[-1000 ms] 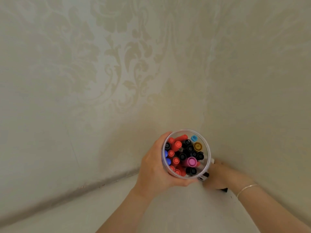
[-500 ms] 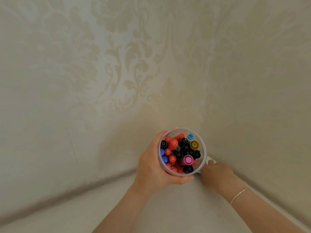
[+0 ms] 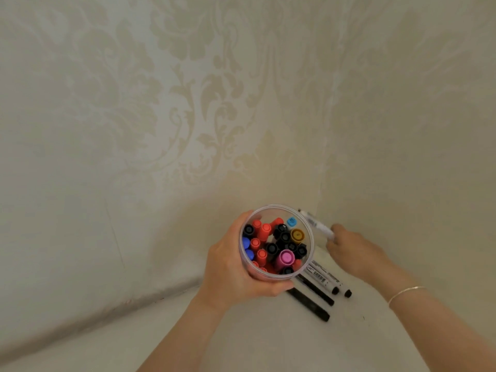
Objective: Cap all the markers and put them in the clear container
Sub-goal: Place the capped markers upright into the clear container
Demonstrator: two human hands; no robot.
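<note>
Left hand [image 3: 230,269] grips the marker-filled clear container [image 3: 308,253]; right hand [image 3: 349,251] apparently pinches a white marker [image 3: 316,226] beside black markers [image 3: 319,280]

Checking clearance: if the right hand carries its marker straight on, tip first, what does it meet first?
Probably the clear container's rim: the right hand points its white marker up-left, tip beside that rim. Depth unclear; it may pass behind.

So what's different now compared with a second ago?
The right hand has come out from behind the clear container and lifted a white marker beside its rim. The container now sits higher, uncovering black markers on the white surface underneath. The left hand still grips the container, packed with capped markers as before.
</note>
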